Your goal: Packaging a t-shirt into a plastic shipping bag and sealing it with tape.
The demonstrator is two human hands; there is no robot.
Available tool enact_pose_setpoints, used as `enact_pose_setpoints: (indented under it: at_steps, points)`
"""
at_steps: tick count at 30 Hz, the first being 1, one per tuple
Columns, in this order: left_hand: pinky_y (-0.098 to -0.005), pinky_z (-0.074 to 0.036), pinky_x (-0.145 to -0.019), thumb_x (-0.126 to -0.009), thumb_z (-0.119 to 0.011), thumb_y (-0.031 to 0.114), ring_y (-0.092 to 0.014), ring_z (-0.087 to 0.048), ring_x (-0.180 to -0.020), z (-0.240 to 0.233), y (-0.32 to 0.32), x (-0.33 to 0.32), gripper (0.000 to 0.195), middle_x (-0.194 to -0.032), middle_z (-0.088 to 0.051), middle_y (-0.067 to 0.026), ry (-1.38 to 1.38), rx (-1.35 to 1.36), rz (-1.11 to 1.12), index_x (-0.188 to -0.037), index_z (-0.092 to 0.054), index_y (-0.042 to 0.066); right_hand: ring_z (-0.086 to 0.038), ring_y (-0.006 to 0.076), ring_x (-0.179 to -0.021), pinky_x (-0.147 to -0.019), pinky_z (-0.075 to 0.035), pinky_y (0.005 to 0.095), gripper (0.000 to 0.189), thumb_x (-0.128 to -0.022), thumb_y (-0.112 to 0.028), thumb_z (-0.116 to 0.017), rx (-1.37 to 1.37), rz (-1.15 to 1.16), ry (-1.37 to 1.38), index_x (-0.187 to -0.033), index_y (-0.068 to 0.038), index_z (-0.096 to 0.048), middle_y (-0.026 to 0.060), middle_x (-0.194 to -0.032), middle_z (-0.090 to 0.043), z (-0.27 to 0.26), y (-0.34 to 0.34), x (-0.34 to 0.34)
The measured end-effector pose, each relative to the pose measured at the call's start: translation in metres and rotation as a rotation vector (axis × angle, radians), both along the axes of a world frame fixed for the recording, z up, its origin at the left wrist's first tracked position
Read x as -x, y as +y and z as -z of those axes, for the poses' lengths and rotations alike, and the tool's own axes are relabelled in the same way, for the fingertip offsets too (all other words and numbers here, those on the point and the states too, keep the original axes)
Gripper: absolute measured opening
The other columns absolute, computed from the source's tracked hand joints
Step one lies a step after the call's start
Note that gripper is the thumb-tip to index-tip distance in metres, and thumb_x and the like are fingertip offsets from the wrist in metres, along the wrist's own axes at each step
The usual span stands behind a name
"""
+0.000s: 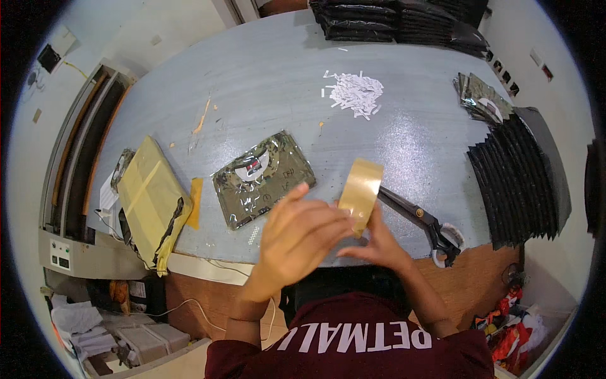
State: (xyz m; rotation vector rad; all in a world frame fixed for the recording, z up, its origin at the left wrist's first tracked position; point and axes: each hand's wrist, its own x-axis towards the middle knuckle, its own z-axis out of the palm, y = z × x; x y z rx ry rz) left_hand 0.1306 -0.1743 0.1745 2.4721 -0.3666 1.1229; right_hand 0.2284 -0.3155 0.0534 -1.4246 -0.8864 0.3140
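Observation:
My right hand (381,241) holds a roll of tan packing tape (363,182) upright near the table's front edge. Across the roll's lower part reach the fingertips of my left hand (303,232), slightly blurred; whether they pinch the tape's end cannot be told. Beyond the left hand lies a folded camouflage-and-olive garment (262,180) in a clear plastic bag, with a round white piece and handwritten marks on it. Black tailor's shears (419,213) with white-wrapped handles lie right of the roll, their tips close beside it.
A yellow-wrapped parcel (154,199) rests at the left edge beside a tape strip (195,203). White paper slips (357,93) are heaped farther back. Black plastic mailers (511,180) line the right edge under bagged garments (485,97); black packages (360,21) are stacked behind.

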Motion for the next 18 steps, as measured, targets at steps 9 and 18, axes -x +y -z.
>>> enact_pose_setpoints:
  at_steps: [9,18]
  points:
    - [-0.0387,-0.042,-0.089,-0.059,-0.075,0.015,-0.016,-0.056,-0.079,-0.033,0.003,0.053,0.023,-0.089,-0.063,0.0019,-0.024,-0.058,-0.174,-0.082,-0.069,0.015,-0.061,0.0236,-0.089,-0.074,-0.049,0.0340,0.048,-0.081,-0.018,-0.064,-0.043,0.169,0.482,-0.118,0.000,-0.040,0.0149,-0.099,-0.060,0.004,0.019,-0.012]
    - [-0.0378,-0.042,-0.083,-0.066,-0.067,0.039,-0.019,-0.051,-0.089,0.014,0.038,0.098,0.028,-0.101,-0.062,-0.0001,0.126,0.048,-0.074,-0.091,-0.070,0.026,-0.047,0.0244,-0.110,-0.093,-0.035,0.0390,0.073,-0.072,-0.017,-0.064,-0.445,-0.373,0.883,-0.132,-0.003,-0.025,0.0139,-0.121,-0.048,0.008,0.008,-0.021]
